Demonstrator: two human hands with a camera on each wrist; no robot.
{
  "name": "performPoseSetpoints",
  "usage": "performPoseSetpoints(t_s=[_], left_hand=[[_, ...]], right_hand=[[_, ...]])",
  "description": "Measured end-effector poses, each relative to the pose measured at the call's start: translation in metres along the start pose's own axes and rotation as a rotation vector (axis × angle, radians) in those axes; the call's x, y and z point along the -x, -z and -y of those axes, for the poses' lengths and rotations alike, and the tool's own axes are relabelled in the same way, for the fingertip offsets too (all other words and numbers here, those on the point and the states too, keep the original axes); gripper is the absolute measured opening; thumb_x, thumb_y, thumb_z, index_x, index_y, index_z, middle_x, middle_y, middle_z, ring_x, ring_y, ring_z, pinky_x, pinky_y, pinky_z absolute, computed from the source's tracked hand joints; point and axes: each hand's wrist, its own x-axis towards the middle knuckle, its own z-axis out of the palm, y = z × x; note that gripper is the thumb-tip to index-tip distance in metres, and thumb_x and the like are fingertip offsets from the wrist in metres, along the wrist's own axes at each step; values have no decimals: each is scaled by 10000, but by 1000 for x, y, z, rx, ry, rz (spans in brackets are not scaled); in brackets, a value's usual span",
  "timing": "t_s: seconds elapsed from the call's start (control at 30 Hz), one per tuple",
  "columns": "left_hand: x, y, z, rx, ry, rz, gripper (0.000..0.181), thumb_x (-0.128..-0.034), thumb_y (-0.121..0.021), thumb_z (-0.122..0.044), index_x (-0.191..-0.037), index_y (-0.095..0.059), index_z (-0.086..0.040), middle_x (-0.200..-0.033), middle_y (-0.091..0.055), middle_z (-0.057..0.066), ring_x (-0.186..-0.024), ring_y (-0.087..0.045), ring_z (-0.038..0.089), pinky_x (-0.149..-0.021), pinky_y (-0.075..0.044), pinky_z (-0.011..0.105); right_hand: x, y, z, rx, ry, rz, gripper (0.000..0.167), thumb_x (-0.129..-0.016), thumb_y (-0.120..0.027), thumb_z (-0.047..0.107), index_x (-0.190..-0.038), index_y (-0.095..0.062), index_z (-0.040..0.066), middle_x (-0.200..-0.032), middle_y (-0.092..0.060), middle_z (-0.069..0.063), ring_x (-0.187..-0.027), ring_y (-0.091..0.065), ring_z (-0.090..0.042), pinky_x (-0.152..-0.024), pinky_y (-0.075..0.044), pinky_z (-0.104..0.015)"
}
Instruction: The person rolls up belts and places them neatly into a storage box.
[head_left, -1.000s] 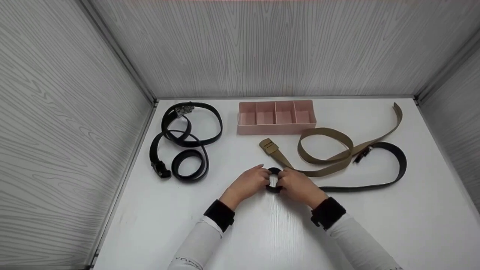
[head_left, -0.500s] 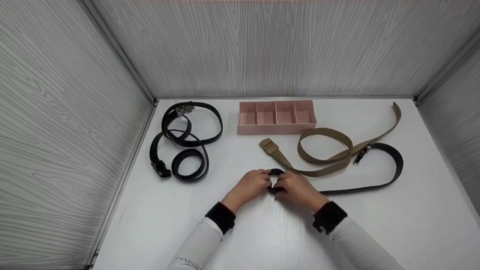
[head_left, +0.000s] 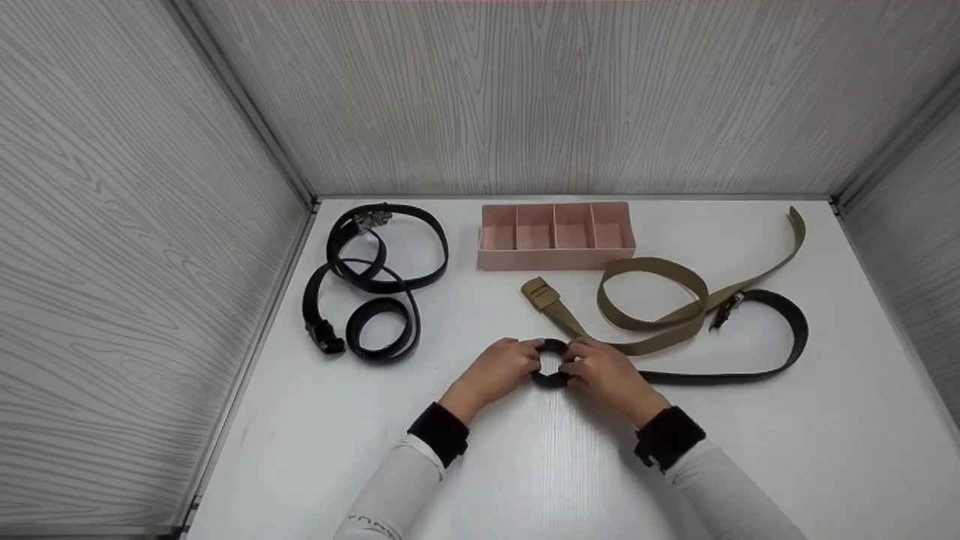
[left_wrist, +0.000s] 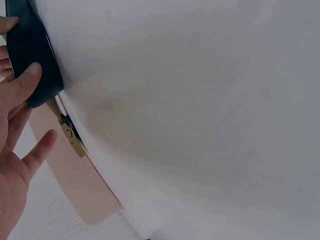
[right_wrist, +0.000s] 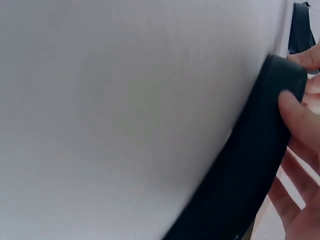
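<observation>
A: Setting?

B: Grey wood-grain panels (head_left: 480, 112) across the upper frame; white table (head_left: 300, 450) below.

A: Hands?

B: Left hand (head_left: 501, 369) and right hand (head_left: 611, 379), lower centre, slightly apart. Each pinches one side of a rolled black belt (head_left: 550, 382); left thumb (left_wrist: 27, 80) and right thumb (right_wrist: 295, 112) lie against the strap.

A: Remainder of that belt?

B: One tail (head_left: 799, 334), curving through right of centre; metal buckle (head_left: 736, 301) at the tan webbing belt (head_left: 649, 347), contact uncertain.

A: Other stock?

B: Pink four-compartment tray (head_left: 555, 260), upper centre. Tangled black belts (head_left: 380, 357), left of centre, count unclear.

A: Hazards?

B: By my judgement, three. Coil springing loose, should either thumb slacken. Turns sliding out of line, from uneven pull. Buckle snagging the tan strap, were the tail dragged inward.
</observation>
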Motion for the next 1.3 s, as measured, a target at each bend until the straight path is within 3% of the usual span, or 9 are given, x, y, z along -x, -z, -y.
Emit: performPoseSetpoints(t_s=[0.2, 0.33, 0.47, 0.6, 0.67, 0.83, 0.97, 1.13, 1.3], left_hand=[[0, -2, -21, -114, 74, -1, 82, -875, -708, -147, -925, -742, -91, -1017, -705, 27, -1225, -565, 242, -895, -501, 324], [-1, -9, -27, -170, 138, -39, 133, -894, -700, -237, -903, -740, -111, -995, -710, 7, -1221, -569, 223, -882, -501, 334], [-1, -7, -24, -165, 136, -17, 108, -881, -702, -246, -881, -755, -152, -989, -713, -32, -1227, -564, 198, -875, -505, 359], [-4, 5, -15, -109, 98, 101, 54, -825, -743, -206, -862, -774, -183, -986, -722, -68, -1237, -554, 167, -915, -493, 403], [-5, 11, -9, -73, 85, 153, 58, -794, -763, -184, -850, -780, -189, -969, -727, -76, -1241, -549, 150, -942, -479, 423], [-7, 16, -2, 8, 90, 204, 94, -794, -768, -121, -856, -785, -190, -970, -728, -63, -1257, -532, 132, -963, -467, 388], [-8, 14, -6, 46, 150, 194, 39, -794, -753, -101, -814, -745, -134, -997, -716, 10, -1208, -572, 167, -936, -479, 347], [-8, 10, -23, -20, 248, 182, 161, -806, -771, -266, -860, -724, -121, -1041, -701, 41, -1210, -567, 205, -940, -469, 400], [-9, 8, -34, -105, 234, 166, 181, -860, -729, -337, -924, -756, -170, -1060, -692, -12, -1236, -551, 244, -912, -483, 403]], right_hand=[[-7, -4, 17, 87, -155, -28, 176, -701, -863, 247, -745, -736, 133, -813, -595, -37, -789, -531, -275, -623, -504, -388], [-9, -7, 25, 121, -189, -61, 201, -689, -862, 267, -729, -731, 120, -791, -584, -47, -732, -507, -292, -612, -475, -395], [-7, -3, 21, 73, -148, -2, 217, -683, -874, 245, -785, -744, 105, -851, -616, -46, -778, -522, -286, -686, -479, -395], [-4, 9, 12, 32, -70, 136, 339, -656, -893, 166, -951, -752, 77, -1080, -636, -76, -970, -563, -292, -825, -496, -424], [-3, 12, 8, 41, -27, 155, 388, -641, -895, 131, -994, -744, 76, -1166, -619, -91, -1056, -564, -293, -867, -493, -443], [-4, 8, 4, 43, 36, 66, 273, -661, -876, 93, -908, -762, 103, -1112, -628, -93, -1078, -567, -276, -849, -503, -419], [-7, 1, 8, 64, -6, 11, 183, -656, -867, 122, -809, -766, 133, -1025, -602, -72, -1002, -559, -263, -759, -500, -421], [-10, -6, 17, 98, -119, 7, 178, -638, -876, 214, -740, -743, 152, -1002, -562, -63, -951, -537, -270, -694, -466, -452], [-10, -10, 22, 95, -150, 6, 236, -678, -863, 279, -764, -724, 109, -994, -547, -71, -977, -539, -291, -705, -483, -461]])
